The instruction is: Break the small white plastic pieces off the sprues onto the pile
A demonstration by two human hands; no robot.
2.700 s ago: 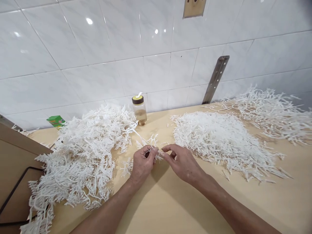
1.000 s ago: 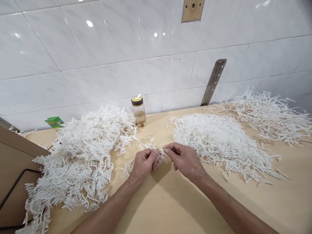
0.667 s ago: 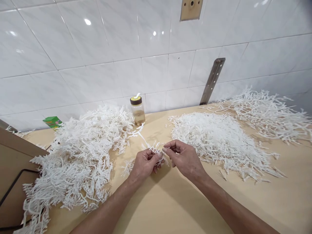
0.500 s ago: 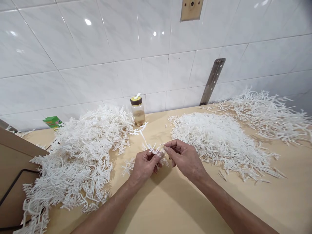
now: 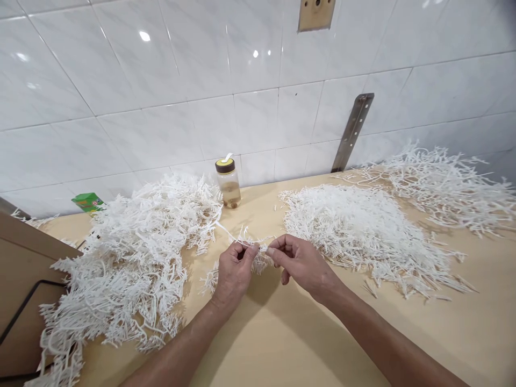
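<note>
A white branched plastic sprue [image 5: 226, 230] is pinched between the thumb and fingers of my left hand [image 5: 236, 269], one thin arm of it reaching up and left toward the left heap. My right hand [image 5: 298, 262] has its thumb and forefinger closed on the sprue's right-hand tips, close to the left fingertips. What small part the right fingers grip is too fine to make out fully. Below and behind the fingers, more white branched pieces [image 5: 210, 278] lie on the tabletop [image 5: 278, 333].
Left stands a large heap of white branched pieces [image 5: 141, 252], beside a cardboard box [image 5: 28, 290]. Small white sticks form a pile [image 5: 355, 231] on the right, with bare branches [image 5: 447, 185] behind. A bottle [image 5: 229, 185], a green packet [image 5: 87, 202] and a metal bracket [image 5: 353, 131] are near the wall.
The sprue has turned in my left hand, its long arm swinging left and lower. Both hands have shifted slightly, and the fingertips are closer together.
</note>
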